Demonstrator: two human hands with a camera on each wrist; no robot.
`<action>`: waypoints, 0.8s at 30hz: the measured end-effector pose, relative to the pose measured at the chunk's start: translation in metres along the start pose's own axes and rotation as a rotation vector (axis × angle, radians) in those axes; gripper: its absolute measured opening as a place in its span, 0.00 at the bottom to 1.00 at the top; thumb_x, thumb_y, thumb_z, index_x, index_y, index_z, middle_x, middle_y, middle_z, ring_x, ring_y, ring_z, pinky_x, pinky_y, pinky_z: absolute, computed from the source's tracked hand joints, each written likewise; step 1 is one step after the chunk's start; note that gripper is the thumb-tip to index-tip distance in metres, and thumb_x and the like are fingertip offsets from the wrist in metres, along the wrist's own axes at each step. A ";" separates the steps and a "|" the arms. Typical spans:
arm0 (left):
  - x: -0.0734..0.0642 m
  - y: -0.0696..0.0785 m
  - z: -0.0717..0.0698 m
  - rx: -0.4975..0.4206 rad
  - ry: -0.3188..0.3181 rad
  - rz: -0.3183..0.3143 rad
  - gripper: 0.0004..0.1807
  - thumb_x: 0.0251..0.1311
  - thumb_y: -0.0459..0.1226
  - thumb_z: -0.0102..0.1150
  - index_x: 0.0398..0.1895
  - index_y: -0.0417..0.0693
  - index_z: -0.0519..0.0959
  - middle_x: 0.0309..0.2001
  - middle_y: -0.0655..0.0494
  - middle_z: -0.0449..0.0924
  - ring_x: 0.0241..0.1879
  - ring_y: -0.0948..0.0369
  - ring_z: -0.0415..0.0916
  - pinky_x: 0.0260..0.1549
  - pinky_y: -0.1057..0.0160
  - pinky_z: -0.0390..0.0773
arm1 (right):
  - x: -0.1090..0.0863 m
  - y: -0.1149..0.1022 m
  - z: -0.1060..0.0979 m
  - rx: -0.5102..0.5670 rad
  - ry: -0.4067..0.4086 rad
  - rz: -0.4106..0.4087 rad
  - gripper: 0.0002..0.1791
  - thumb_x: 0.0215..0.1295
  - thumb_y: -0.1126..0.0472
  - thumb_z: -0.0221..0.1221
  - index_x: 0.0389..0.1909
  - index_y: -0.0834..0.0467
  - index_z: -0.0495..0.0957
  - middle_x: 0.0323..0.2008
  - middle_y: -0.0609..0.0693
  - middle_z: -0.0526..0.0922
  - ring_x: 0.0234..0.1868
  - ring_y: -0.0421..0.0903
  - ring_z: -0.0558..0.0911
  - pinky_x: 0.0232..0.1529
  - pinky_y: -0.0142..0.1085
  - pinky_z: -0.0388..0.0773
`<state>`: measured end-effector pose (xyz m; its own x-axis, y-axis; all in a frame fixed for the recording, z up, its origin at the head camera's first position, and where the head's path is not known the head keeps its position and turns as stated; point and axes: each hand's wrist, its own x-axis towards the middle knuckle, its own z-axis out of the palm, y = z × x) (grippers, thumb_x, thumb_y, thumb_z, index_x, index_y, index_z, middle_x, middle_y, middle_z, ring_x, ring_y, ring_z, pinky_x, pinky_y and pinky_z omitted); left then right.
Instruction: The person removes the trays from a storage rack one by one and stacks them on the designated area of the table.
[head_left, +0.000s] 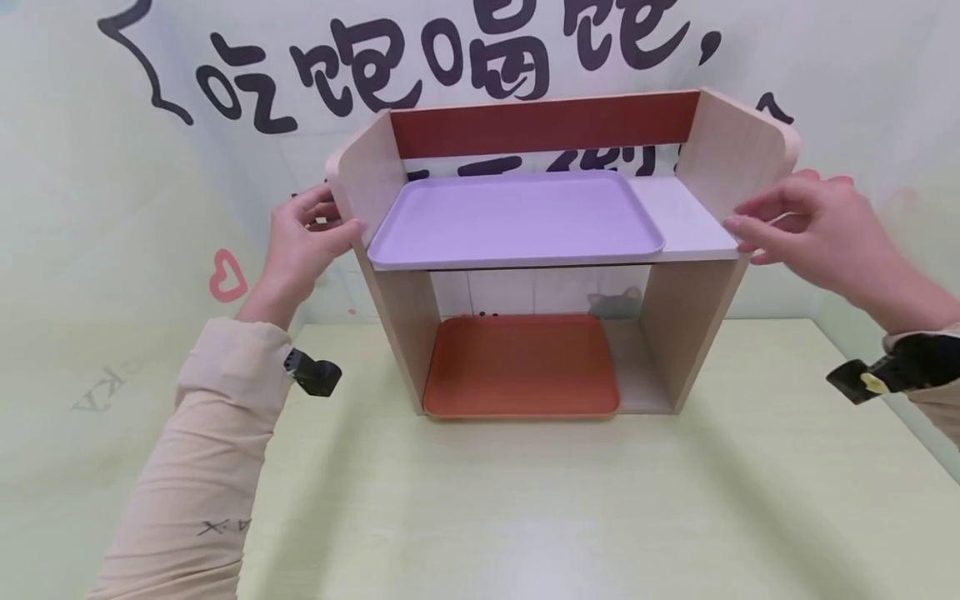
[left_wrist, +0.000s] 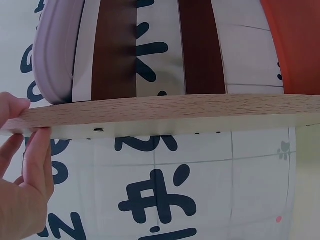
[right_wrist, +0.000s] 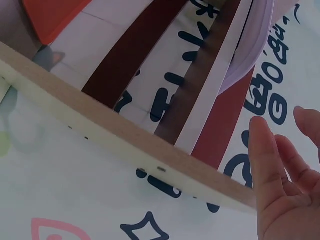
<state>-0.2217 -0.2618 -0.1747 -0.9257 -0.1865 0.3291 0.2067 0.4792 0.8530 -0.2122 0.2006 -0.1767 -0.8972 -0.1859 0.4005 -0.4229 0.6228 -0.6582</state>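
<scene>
A small two-tier wooden shelf (head_left: 693, 333) stands upright on the table, with pale side panels and a dark red back rail. On its white upper board lies a lilac tray (head_left: 517, 218), toward the left. An orange tray (head_left: 522, 367) sits in the lower tier. My left hand (head_left: 307, 242) pinches the left side panel (left_wrist: 165, 107), thumb at the front edge and fingers on the outer face. At the right panel (right_wrist: 125, 132), my right hand (head_left: 825, 233) has its thumb and fingers spread, fingertips close by the front edge.
The pale green table (head_left: 525, 517) extends in front of the shelf and to both sides. Behind it hangs a white wall covering (head_left: 262, 183) with large black lettering. Small black cameras are strapped to both wrists.
</scene>
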 end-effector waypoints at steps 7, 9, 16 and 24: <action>0.000 0.003 -0.001 0.006 -0.003 -0.007 0.29 0.51 0.42 0.61 0.59 0.55 0.68 0.49 0.50 0.69 0.44 0.57 0.69 0.41 0.66 0.75 | 0.014 -0.017 0.022 -0.130 -0.137 0.002 0.20 0.54 0.55 0.61 0.44 0.64 0.75 0.33 0.58 0.79 0.25 0.35 0.79 0.25 0.21 0.73; -0.001 0.003 -0.001 0.012 -0.005 -0.012 0.29 0.51 0.43 0.61 0.59 0.56 0.68 0.49 0.50 0.69 0.45 0.57 0.69 0.41 0.65 0.75 | 0.019 -0.020 0.027 -0.112 -0.154 0.007 0.20 0.54 0.55 0.61 0.43 0.64 0.74 0.33 0.59 0.80 0.25 0.37 0.80 0.25 0.22 0.74; -0.001 0.003 0.000 0.014 -0.010 -0.013 0.29 0.51 0.42 0.60 0.59 0.55 0.68 0.49 0.50 0.69 0.45 0.56 0.69 0.42 0.65 0.75 | 0.036 -0.019 0.037 -0.062 -0.198 0.048 0.23 0.54 0.56 0.61 0.46 0.67 0.72 0.35 0.62 0.80 0.26 0.40 0.81 0.26 0.26 0.77; 0.001 0.003 -0.001 0.018 -0.014 -0.011 0.28 0.51 0.42 0.60 0.59 0.55 0.68 0.49 0.50 0.69 0.45 0.56 0.69 0.41 0.64 0.75 | 0.045 -0.015 0.041 0.004 -0.222 0.125 0.28 0.54 0.54 0.61 0.51 0.68 0.70 0.35 0.58 0.80 0.28 0.39 0.81 0.29 0.24 0.76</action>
<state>-0.2212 -0.2613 -0.1714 -0.9321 -0.1801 0.3141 0.1910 0.4925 0.8491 -0.2511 0.1512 -0.1750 -0.9483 -0.2701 0.1668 -0.3072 0.6482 -0.6967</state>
